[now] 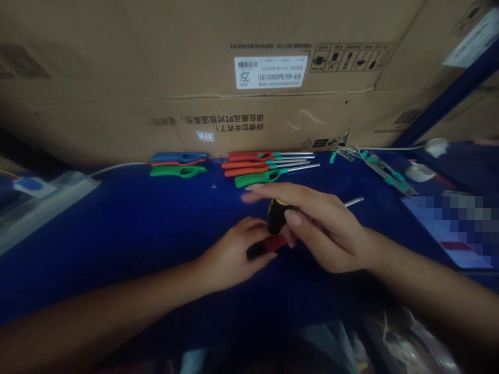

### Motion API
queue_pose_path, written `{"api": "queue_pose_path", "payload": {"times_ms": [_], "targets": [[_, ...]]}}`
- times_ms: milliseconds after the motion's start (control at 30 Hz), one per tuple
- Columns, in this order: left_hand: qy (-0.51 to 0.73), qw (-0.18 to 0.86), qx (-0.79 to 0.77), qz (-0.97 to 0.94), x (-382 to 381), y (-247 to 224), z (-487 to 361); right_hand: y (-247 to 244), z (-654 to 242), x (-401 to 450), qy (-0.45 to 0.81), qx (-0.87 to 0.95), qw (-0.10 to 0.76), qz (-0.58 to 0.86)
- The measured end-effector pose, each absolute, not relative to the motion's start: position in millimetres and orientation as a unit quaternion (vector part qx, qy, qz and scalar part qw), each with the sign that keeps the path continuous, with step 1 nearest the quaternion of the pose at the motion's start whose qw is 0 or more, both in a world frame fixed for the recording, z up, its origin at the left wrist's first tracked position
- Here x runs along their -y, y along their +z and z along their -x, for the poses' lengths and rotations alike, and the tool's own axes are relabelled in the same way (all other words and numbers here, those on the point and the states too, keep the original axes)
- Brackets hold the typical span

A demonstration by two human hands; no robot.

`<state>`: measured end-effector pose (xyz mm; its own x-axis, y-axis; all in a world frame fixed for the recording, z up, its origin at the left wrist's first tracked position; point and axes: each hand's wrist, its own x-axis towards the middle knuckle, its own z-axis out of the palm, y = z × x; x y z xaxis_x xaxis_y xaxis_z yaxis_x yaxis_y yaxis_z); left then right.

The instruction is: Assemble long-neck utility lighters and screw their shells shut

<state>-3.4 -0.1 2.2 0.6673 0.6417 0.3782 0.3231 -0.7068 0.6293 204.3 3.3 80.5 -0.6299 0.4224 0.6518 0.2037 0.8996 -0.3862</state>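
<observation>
Left hand [230, 254] grips a red lighter [274, 242]; right hand [331, 223] holds a screwdriver [276, 218] over it, probably screwing; next calls for straight pressure.

Cardboard [175, 57] backs the scene at twelve o'clock, bearing an upside-down white label [268, 72] and a row of printed handling symbols [345, 61]. A small sticker [205, 136] sits between ten and eleven. At nine o'clock, a blue-and-white object [33, 186] rests by clear plastic [39, 218] on the blue tabletop [167, 202]. A blue beam [436, 104] slants at two; a partly pixelated panel [432, 223] lies at three, and blurred transparent wrapping [424, 332] at four.
</observation>
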Motion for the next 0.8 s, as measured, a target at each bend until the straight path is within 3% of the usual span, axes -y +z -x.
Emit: {"api": "queue_pose_path", "payload": {"times_ms": [67,233,367,467,600,800], "targets": [[0.296,0.279,-0.280,-0.870,0.1,2.4,3.3,82.1,-201.6,-2.0,0.178,0.882,0.407,0.159],[0.289,0.291,-0.294,-0.864,0.2,3.3,2.3,82.9,-204.3,-1.3,0.019,0.877,0.441,0.190],[0.293,0.271,-0.289,-0.870,0.6,2.8,3.1,82.4,-206.9,-4.2,0.137,0.891,0.387,0.195],[0.290,0.273,-0.285,-0.872,1.4,2.5,3.3,82.7,-205.1,-6.3,0.191,0.884,0.394,0.161],[0.284,0.301,-0.284,-0.865,2.3,3.3,1.8,82.4,-200.8,-4.3,0.154,0.886,0.416,0.134],[0.294,0.319,-0.283,-0.856,1.4,2.8,0.7,75.0,-200.5,-2.3,0.069,0.910,0.381,0.150]]}}
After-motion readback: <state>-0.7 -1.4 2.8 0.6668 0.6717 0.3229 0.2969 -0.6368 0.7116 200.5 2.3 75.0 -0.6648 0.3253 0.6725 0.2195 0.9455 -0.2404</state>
